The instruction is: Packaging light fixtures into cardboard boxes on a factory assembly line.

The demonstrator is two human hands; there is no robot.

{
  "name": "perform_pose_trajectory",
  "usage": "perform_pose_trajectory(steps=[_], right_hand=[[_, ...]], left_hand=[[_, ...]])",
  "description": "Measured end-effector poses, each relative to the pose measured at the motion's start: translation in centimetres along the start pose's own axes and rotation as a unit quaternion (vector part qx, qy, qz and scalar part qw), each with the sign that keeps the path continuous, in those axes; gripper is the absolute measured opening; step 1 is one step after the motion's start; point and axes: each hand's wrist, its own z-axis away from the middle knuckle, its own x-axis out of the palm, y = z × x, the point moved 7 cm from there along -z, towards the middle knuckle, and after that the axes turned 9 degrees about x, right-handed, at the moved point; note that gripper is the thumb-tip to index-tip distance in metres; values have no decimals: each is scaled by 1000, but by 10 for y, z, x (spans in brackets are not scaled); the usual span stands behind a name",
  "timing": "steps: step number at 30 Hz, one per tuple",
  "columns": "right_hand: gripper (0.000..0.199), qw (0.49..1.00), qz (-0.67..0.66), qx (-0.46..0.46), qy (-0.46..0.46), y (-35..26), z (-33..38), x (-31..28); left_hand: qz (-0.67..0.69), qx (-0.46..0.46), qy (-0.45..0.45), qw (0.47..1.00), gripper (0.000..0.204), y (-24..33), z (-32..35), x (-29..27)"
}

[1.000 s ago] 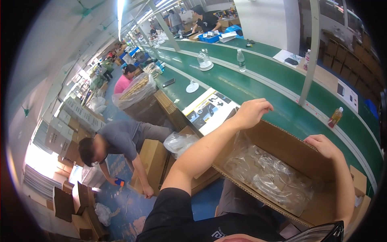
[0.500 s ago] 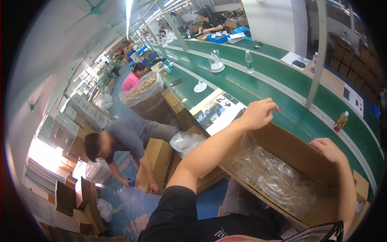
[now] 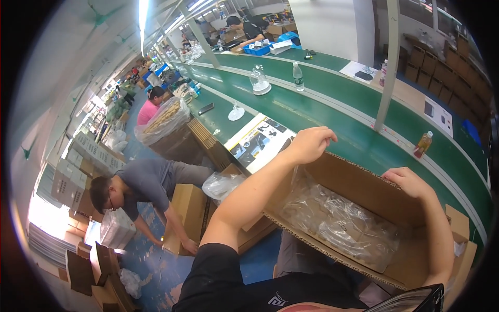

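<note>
An open cardboard box (image 3: 358, 179) stands in front of my body, tilted across the view. Crumpled clear plastic bags (image 3: 338, 221) lie over its bottom. My left hand (image 3: 312, 145) is above the box's far left corner, its fingers bent downward and closed; whatever they hold is hidden. Clear film rises along the box's inner left wall below that wrist. My right hand (image 3: 408, 180) grips the far rim toward the right, fingertips hooked over the edge. Just beyond the left hand, a printed white and yellow carton (image 3: 260, 140) rests at the bench edge.
A green conveyor bench (image 3: 332, 122) runs behind the box, with a water bottle (image 3: 298, 77), an amber drink bottle (image 3: 423, 144) and a clear dome on a white base (image 3: 259, 81). At left, a co-worker (image 3: 148, 187) bends over a cardboard carton (image 3: 186, 210). Flattened cartons (image 3: 208, 140) stand nearby.
The whole view has swung slightly, so the surroundings sit further left. Both my hands stay at the box in much the same pose. The co-worker's far hand has shifted against the carton.
</note>
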Motion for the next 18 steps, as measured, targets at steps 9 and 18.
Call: perform_pose_trajectory(steps=[9, 18], right_hand=[[46, 1000, 0, -2, -5, -2, 1, 1], [46, 1000, 2, 0, -3, -1, 0, 1]], left_hand=[[-1, 3, 2, 1000, 21, -2, 1, 2], [-22, 10, 33, 999, 8, 3, 1, -6]])
